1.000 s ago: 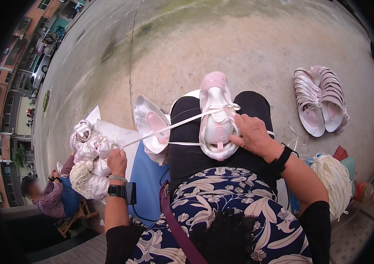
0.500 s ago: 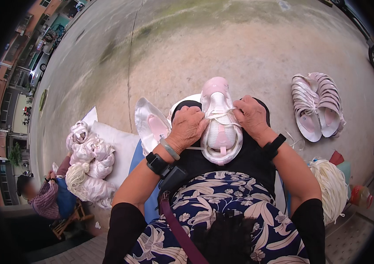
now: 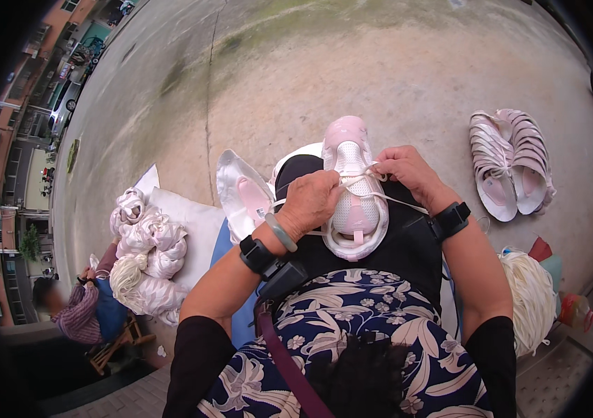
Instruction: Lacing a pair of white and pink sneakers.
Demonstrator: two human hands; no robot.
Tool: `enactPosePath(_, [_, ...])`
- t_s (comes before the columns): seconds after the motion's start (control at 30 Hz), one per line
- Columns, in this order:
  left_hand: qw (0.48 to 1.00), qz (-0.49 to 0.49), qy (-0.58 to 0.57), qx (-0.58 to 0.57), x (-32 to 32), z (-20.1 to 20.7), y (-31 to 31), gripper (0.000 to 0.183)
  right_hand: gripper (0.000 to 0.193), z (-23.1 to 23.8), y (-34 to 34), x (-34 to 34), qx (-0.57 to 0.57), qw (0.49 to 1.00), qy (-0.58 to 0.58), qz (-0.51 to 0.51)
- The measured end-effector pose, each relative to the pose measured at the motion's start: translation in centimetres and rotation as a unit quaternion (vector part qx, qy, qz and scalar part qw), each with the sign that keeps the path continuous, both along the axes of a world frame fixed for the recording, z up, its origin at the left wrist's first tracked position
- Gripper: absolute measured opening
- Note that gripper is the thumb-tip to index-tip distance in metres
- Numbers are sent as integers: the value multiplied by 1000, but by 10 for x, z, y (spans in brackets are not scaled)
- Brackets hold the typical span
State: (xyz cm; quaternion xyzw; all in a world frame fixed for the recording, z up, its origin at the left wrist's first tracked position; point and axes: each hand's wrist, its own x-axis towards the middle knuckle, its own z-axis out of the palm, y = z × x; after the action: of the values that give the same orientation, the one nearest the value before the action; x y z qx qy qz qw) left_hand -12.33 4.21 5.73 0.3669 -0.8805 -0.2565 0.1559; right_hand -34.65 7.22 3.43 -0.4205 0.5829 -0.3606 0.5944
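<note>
On my lap lies a pink and white shoe upper point(image 3: 356, 216), its toe pointing away from me and its heel opening near my belly. A white shoelace point(image 3: 365, 174) crosses its tongue in loops. My left hand point(image 3: 312, 200), closed, pinches the lace at the left side of the tongue. Over on the right, my right hand point(image 3: 411, 172) grips the lace between thumb and fingers, and a loose end trails below it across my dark trousers. Beside my left knee rests another pale upper point(image 3: 246, 188) with a pink lining.
Bundled pink and white uppers point(image 3: 153, 244) lie on a white sheet at left. Two stacks of uppers point(image 3: 509, 164) stand on the concrete ground at right. A hank of white laces point(image 3: 526, 299) hangs near my right elbow. Another person point(image 3: 84, 306) sits at far left.
My left hand has turned and moved slightly right over the tongue. My right hand has lifted and shifted right, drawing the lace into loops.
</note>
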Motion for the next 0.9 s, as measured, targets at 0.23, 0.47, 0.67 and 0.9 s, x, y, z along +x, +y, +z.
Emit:
enactPosePath(0.23, [999, -37, -11, 20, 7, 14, 9, 16, 20, -2, 2, -8, 46, 968, -246, -24])
enactPosePath(0.47, [976, -81, -7, 203, 56, 54, 17, 17, 25, -10, 2, 8, 36, 969, -243, -38])
enactPosePath(0.67, [922, -161, -5, 351, 112, 84, 50, 20, 22, -18, 4, 9, 6, 989, -146, -18])
enactPosePath(0.9, [948, 15, 10, 317, 115, 97, 62, 12, 20, -8, 27, 12, -34, 991, -110, -69])
